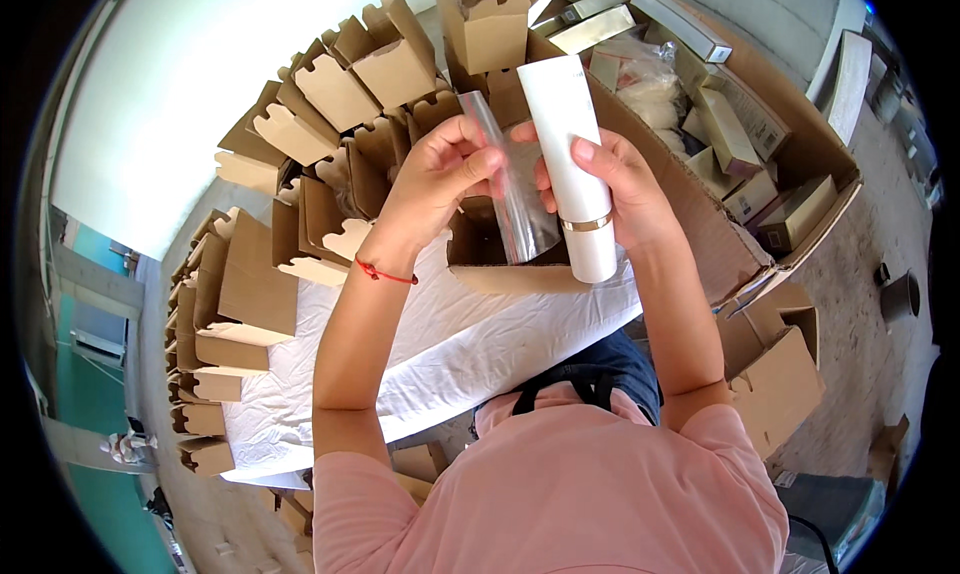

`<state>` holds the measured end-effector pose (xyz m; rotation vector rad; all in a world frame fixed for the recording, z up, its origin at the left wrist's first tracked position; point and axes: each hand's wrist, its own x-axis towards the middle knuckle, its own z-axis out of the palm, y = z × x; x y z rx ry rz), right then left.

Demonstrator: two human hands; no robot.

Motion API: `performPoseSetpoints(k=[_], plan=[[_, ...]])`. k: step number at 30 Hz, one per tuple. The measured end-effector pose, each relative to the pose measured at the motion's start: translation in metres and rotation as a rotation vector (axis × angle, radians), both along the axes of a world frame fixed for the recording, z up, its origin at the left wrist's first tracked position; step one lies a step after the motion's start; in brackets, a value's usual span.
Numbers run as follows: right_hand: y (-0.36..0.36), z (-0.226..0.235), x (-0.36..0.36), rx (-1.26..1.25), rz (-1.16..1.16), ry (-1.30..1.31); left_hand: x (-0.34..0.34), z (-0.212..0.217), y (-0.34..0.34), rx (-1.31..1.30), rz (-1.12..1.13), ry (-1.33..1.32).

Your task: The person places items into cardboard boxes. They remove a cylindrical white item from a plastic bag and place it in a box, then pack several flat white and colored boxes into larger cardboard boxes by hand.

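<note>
A white cosmetic tube (566,139) with a gold ring near its lower end is gripped in my right hand (622,179), thumb across its front. Beside it, my left hand (440,179) pinches a clear plastic sleeve (520,219) between thumb and fingers. The sleeve hangs slanted, its lower end over an open brown cardboard box (520,278). Tube and sleeve are held close together above this box, whose inside is mostly dark.
Many open cardboard boxes (255,274) stand in rows on the white cloth (380,369) to the left and far side. At the right, a large carton (690,244) holds slim packages (725,129) and a plastic bag (645,79). Another brown box (780,389) stands below it.
</note>
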<state>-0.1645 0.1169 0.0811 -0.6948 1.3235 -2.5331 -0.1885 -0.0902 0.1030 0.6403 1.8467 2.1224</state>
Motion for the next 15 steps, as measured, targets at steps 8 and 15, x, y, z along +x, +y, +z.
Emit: performPoseSetpoints(k=[8,15], plan=[[-0.007,0.000,0.005,0.110,0.074,-0.013,0.001,0.000,0.011,-0.244,0.209,0.170],[-0.006,0.003,0.004,0.214,-0.046,0.007,-0.001,-0.005,0.011,-0.307,0.255,0.217]])
